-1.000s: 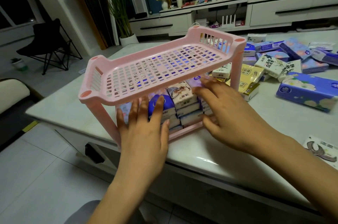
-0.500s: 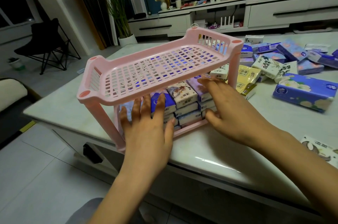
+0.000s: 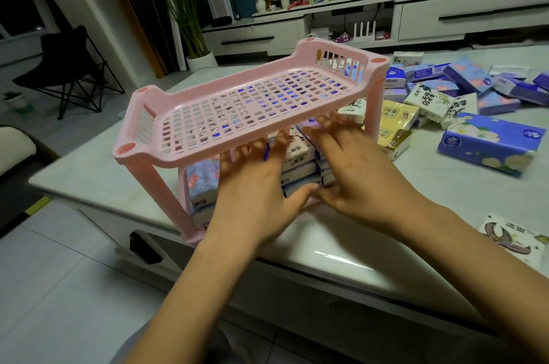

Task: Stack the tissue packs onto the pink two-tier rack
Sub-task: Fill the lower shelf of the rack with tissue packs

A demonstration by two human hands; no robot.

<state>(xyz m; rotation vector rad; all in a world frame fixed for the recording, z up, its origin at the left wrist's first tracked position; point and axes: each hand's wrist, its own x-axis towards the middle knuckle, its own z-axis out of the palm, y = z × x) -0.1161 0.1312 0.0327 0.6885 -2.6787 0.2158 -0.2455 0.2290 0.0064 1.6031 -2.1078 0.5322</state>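
The pink two-tier rack [image 3: 148, 152] stands at the table's near left corner, its slotted top shelf bare. Stacks of small tissue packs [image 3: 297, 161] fill the lower tier. My left hand [image 3: 255, 194] lies flat against the front of those stacks, fingers straight and reaching under the top shelf. My right hand [image 3: 353, 167] presses the stacks beside it with spread fingers, slightly blurred. The two thumbs almost meet at the lower tier's front edge. Several loose packs [image 3: 427, 99] lie on the table to the right of the rack.
A large blue flowered tissue pack [image 3: 487, 143] lies to the right. A white pack with a purple print [image 3: 514, 238] sits at the table's near right edge. The grey table [image 3: 89, 173] ends just left of the rack. A white TV cabinet [image 3: 445, 15] stands behind.
Both hands have slid further in under the top shelf and closer together, pressing the stacked packs on the lower tier.
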